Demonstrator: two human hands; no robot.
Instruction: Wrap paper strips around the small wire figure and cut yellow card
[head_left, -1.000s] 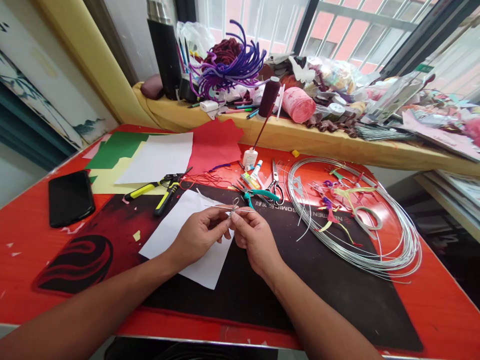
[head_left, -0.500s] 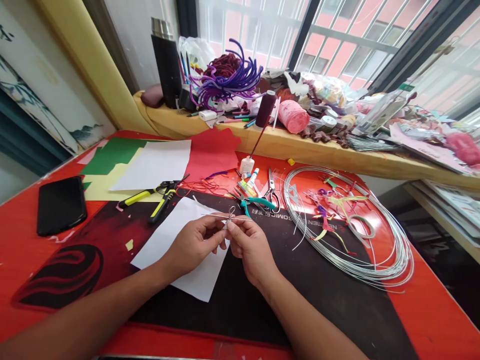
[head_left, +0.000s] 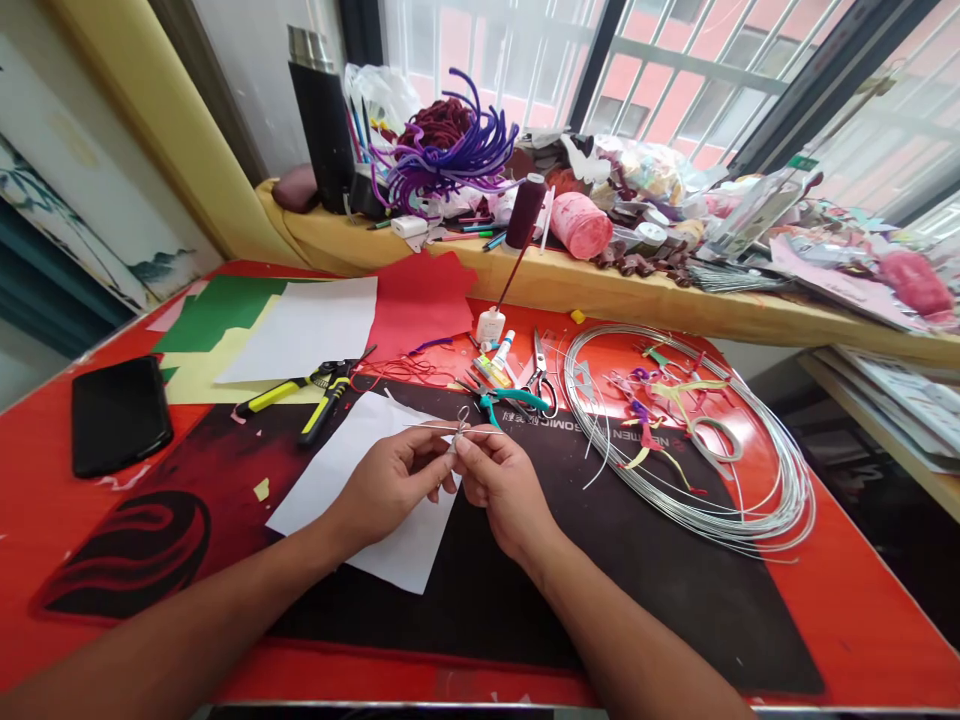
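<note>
A small piece of bent silvery wire point(head_left: 463, 414), with a loop at its top and thin ends sticking out sideways, is held between my two hands. My left hand point(head_left: 390, 478) pinches it from the left with thumb and fingers. From the right, my right hand point(head_left: 504, 485) grips the same wire, its thumb close to my left fingertips. Beneath the hands lie a white paper sheet point(head_left: 401, 560) and a black and red mat point(head_left: 525, 610). Teal-handled pliers point(head_left: 517, 400) rest just beyond the fingers.
A large wire coil point(head_left: 787, 480) lies at right around small colourful wrapped figures. Scissors point(head_left: 540, 370), a glue bottle point(head_left: 490, 326) and yellow-black pliers point(head_left: 326, 400) sit behind the hands. A phone point(head_left: 121, 415) is at left. Craft supplies crowd the window sill point(head_left: 637, 285).
The camera view has shifted slightly. Both hands still hold the wire in nearly the same pose, with its thin ends at a slightly different angle.
</note>
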